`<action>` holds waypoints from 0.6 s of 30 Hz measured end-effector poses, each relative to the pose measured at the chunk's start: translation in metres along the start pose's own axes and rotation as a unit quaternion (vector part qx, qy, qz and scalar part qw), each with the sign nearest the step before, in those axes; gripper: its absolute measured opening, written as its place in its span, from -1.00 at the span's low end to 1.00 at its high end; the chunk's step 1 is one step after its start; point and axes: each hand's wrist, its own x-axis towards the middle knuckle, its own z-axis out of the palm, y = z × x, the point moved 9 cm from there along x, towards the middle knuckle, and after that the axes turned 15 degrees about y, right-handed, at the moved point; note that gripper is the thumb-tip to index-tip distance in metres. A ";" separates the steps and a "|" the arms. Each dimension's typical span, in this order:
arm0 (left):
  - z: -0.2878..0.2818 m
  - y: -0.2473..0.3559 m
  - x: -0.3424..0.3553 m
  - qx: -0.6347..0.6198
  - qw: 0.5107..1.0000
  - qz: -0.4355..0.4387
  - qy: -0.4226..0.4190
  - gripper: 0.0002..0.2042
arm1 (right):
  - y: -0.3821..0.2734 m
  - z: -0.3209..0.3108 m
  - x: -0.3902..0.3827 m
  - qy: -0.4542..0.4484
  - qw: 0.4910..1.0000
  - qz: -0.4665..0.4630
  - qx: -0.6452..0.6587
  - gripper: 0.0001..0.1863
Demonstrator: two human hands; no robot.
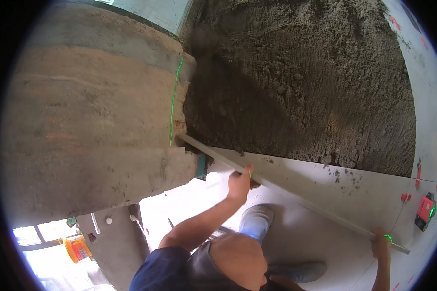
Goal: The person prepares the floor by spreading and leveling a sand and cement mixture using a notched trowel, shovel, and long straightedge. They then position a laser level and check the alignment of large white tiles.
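Note:
A long, pale straightedge (301,201) lies slantwise in front of me, its far left end close to the rough wall edge. My left hand (239,185) is closed round it left of the middle. Toward its near right end, my right hand (381,245) grips it too. Green laser light falls across both hands. Beyond the bar spreads a bed of damp grey mortar (315,87), coarse and ridged on the right, darker in shadow on the left. White floor tiles (296,172) border it, with mortar crumbs scattered on them.
A bare plastered wall (92,111) with a green laser line stands at the left. On the tiles at the right sits a red and black laser level (425,211), near small red tile clips (406,197). An orange bucket (76,248) is at lower left. My shoe (257,217) rests on the tiles.

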 end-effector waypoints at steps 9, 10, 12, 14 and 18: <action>0.041 -0.003 -0.048 0.016 0.993 0.029 -0.113 -0.55 | -0.032 0.006 0.007 0.010 1.000 0.018 0.007 -0.61; 0.047 -0.005 -0.059 0.017 0.993 0.027 -0.114 -0.53 | -0.033 0.006 0.004 0.022 1.000 0.007 -0.003 -0.59; 0.054 -0.002 -0.060 0.049 0.991 0.051 -0.113 -0.55 | -0.022 0.014 -0.008 0.041 0.999 0.002 0.003 -0.58; 0.061 0.008 -0.054 0.060 0.989 0.074 -0.109 -0.56 | -0.018 0.018 -0.012 0.060 0.998 0.000 0.003 -0.58; 0.062 0.013 -0.030 0.059 0.967 0.236 -0.076 -0.58 | -0.032 0.016 0.000 0.050 0.998 0.021 -0.038 -0.59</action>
